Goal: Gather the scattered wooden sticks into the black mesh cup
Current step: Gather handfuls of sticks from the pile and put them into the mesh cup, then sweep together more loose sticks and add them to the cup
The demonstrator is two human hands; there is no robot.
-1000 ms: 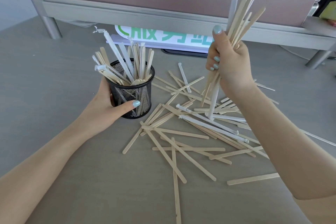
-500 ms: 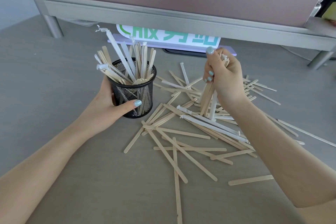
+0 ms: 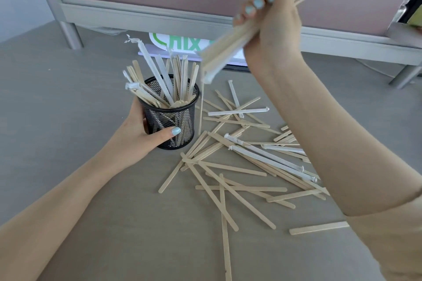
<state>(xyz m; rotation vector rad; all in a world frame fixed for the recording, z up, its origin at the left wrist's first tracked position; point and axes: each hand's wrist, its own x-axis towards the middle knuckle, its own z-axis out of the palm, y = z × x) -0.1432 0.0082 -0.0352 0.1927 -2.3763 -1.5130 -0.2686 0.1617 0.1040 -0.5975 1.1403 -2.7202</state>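
Left hand: the left hand [image 3: 139, 137] wraps around the near-left side of the cup, thumb laid across its front wall, steadying it on the desk.
Cup: the black mesh cup [image 3: 171, 121] stands upright on the grey desk [image 3: 68, 102], left of centre. It is already crowded with sticks in the cup [image 3: 173, 80], bare wood and paper-wrapped alike, their long axes near vertical and fanning up and out past the rim, several leaning left.
Falling stick: one thin stick [image 3: 201, 107] stands almost vertical just beside the cup's right rim; whether it touches the cup or the desk cannot be told.
Bundle: the bundle of sticks [image 3: 230, 48] runs diagonally, its lower end pointing down-left toward the cup's mouth and above it, its upper end up-right past the fingers. It is motion-blurred.
Right hand: the right hand [image 3: 271, 18] is raised above the desk, fingers curled tightly round the bundle.
Loose sticks: the scattered sticks [image 3: 239, 166] lie flat on the desk right of the cup, crossing at many angles under the right forearm.
Background: a grey metal rail [image 3: 141, 16] runs along the back.
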